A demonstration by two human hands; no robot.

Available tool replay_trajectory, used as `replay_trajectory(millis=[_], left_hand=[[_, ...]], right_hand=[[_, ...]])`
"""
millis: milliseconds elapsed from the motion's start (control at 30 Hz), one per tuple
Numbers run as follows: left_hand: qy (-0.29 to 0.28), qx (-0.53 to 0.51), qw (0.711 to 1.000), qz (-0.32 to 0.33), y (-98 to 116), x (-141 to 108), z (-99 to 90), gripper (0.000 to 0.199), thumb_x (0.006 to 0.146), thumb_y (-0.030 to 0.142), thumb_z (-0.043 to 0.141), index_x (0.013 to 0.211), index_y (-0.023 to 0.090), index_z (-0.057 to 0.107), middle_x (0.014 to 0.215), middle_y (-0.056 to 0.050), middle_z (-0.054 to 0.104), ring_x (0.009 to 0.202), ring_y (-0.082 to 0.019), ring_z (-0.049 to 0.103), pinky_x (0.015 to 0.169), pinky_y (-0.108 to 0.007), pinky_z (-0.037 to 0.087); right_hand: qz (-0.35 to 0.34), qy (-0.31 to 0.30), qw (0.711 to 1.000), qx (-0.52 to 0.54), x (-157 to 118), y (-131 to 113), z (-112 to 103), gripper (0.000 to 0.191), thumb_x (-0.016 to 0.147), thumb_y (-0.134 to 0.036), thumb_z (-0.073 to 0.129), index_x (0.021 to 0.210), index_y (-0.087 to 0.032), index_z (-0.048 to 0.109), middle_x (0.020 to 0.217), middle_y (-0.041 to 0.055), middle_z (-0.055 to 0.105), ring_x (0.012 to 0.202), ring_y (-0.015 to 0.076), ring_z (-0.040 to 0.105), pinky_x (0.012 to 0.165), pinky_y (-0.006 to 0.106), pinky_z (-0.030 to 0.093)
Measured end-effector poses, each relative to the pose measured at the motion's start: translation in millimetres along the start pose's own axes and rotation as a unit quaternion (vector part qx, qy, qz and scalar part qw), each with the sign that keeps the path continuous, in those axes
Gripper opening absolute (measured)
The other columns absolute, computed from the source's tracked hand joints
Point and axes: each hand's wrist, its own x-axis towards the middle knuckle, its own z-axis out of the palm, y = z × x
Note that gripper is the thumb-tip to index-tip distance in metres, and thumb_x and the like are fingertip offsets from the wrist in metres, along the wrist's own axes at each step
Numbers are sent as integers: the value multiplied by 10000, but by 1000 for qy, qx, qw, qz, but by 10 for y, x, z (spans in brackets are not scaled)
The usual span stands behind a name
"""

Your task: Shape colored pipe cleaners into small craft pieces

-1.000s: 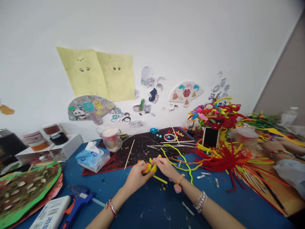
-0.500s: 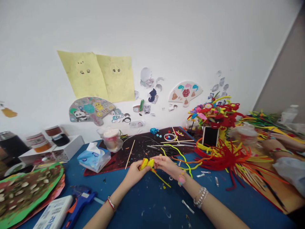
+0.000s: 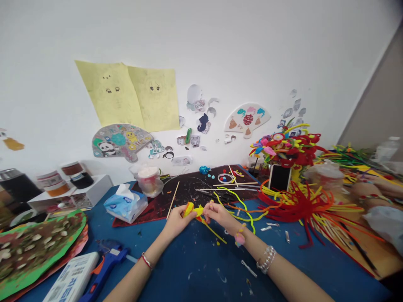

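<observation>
Yellow pipe cleaner (image 3: 195, 211), crumpled into a small bundle (one thin end trailing down and rightward), pinched firmly between left hand (image 3: 178, 224) and right hand (image 3: 220, 218), both hands' fingers closed on it, just right of the tissue box (image 3: 126, 205), above the blue worktop (image 3: 189, 268).

A tissue box (image 3: 126, 204) lies left of the left hand (image 3: 178, 224).
</observation>
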Motion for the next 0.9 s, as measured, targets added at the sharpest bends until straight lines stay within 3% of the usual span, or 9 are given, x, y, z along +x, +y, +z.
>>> replay_trajectory(millis=[167, 400, 500, 567, 700, 800, 900], left_hand=[[-43, -54, 997, -18, 78, -19, -4, 367, 669, 475, 590, 635, 111, 559, 560, 44, 373, 508, -68, 297, 465, -193, 226], [-95, -123, 987, -32, 142, -50, -12, 354, 637, 436, 645, 729, 94, 633, 573, 30, 498, 479, -57, 351, 458, -184, 267], [-75, -140, 986, -40, 77, -25, -18, 399, 661, 435, 623, 865, 92, 627, 642, 3, 562, 501, -72, 411, 463, -183, 298], [-46, -138, 988, -50, 15, -1, -22, 403, 671, 448, 604, 848, 86, 620, 621, -2, 562, 500, -83, 438, 464, -187, 319], [30, -93, 993, -68, -108, 42, -29, 362, 675, 467, 573, 658, 106, 591, 541, 12, 533, 479, -92, 453, 472, -196, 345], [63, -77, 992, -72, -182, 59, -36, 339, 666, 455, 575, 636, 117, 584, 547, 13, 544, 504, -101, 472, 507, -202, 360], [79, -70, 992, -75, -225, 62, -37, 324, 674, 443, 566, 666, 120, 592, 540, 20, 537, 506, -104, 473, 523, -206, 361]], right_hand=[[0, 29, 999, 42, 12, 75, -2, 296, 766, -444, 530, 662, -173, 475, 539, -43, 437, 525, 99, 422, 578, 259, 362], [-5, 27, 994, 108, 7, 77, 4, 307, 771, -432, 524, 636, -190, 391, 536, -61, 319, 499, 84, 337, 559, 253, 355], [-22, 60, 986, 155, 25, 40, -81, 271, 788, -410, 504, 670, -203, 375, 558, -60, 313, 505, 85, 339, 569, 254, 369], [-41, 103, 982, 151, 42, 29, -176, 243, 797, -414, 479, 701, -210, 389, 571, -56, 339, 496, 86, 348, 575, 262, 382], [-64, 152, 985, 56, 70, 37, -346, 238, 809, -451, 414, 798, -217, 457, 653, -24, 457, 526, 99, 418, 625, 293, 411], [-55, 145, 988, -20, 83, 54, -381, 266, 781, -434, 469, 888, -198, 526, 712, 5, 515, 607, 123, 475, 646, 301, 409], [-54, 152, 977, -137, 80, 81, -325, 249, 719, -400, 560, 829, -179, 590, 735, 21, 536, 684, 151, 476, 676, 305, 381]])
